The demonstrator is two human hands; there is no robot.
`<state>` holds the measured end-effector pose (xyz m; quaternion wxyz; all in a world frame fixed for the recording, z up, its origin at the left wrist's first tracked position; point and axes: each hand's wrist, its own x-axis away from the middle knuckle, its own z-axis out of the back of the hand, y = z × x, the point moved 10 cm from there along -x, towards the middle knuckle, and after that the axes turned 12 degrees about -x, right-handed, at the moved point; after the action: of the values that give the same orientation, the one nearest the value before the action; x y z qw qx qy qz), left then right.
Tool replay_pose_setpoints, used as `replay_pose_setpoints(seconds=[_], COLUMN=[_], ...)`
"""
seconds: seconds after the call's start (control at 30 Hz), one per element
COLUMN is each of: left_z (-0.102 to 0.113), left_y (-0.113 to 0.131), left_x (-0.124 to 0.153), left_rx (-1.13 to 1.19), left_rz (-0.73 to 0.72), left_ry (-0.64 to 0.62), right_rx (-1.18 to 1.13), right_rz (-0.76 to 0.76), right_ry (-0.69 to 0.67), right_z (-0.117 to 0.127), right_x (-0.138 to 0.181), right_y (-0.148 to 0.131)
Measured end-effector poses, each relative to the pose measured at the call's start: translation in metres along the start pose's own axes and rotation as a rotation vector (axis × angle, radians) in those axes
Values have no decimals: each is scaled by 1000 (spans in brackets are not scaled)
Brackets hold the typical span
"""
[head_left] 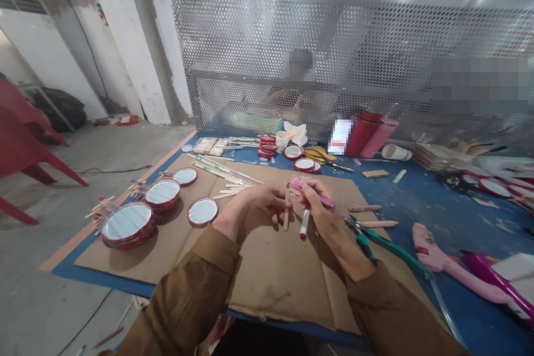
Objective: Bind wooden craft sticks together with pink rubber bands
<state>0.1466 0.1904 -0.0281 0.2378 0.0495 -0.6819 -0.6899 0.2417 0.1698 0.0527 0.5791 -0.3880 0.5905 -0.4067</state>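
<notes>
My left hand (pixel 273 202) is closed on a flat wooden craft stick (pixel 286 217), held upright above the cardboard (pixel 271 272). In my right hand (pixel 316 200) is a slim purple tool (pixel 326 202), its front end near the top of the stick; its exact kind is not clear. A white marker with a red end (pixel 305 225) lies between my hands. Small pale shavings (pixel 295 179) are gathered just beyond them. Beside my right wrist are green-handled pliers (pixel 362 242).
Stacked red-rimmed round drums (pixel 127 225) stand at the left, with one disc (pixel 202 211) closer in. More craft sticks (pixel 231 189) lie behind my left hand. At the right is a pink glue gun (pixel 442 261). A red bottle (pixel 364 132) stands before the perforated metal screen (pixel 250 55).
</notes>
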Motion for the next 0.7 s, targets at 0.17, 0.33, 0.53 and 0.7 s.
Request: replay_pose_setpoints(seconds=[0.17,0.33,0.53,0.7], left_z=[0,-1,0,0], left_y=[-3,-2,0,-3], left_x=[-2,-3,0,-1], left_rx=[5,7,15,20], left_rz=[7,-10,11,24], left_ry=[-17,-26,3,12], right_rx=[-16,15,5,-34], right_rz=[-28,-22,-21,-21], right_ry=[-15,-41,-16,14], right_z=[1,-2,-3,2], right_x=[0,0,0,-1], right_y=[4,2,-5,0])
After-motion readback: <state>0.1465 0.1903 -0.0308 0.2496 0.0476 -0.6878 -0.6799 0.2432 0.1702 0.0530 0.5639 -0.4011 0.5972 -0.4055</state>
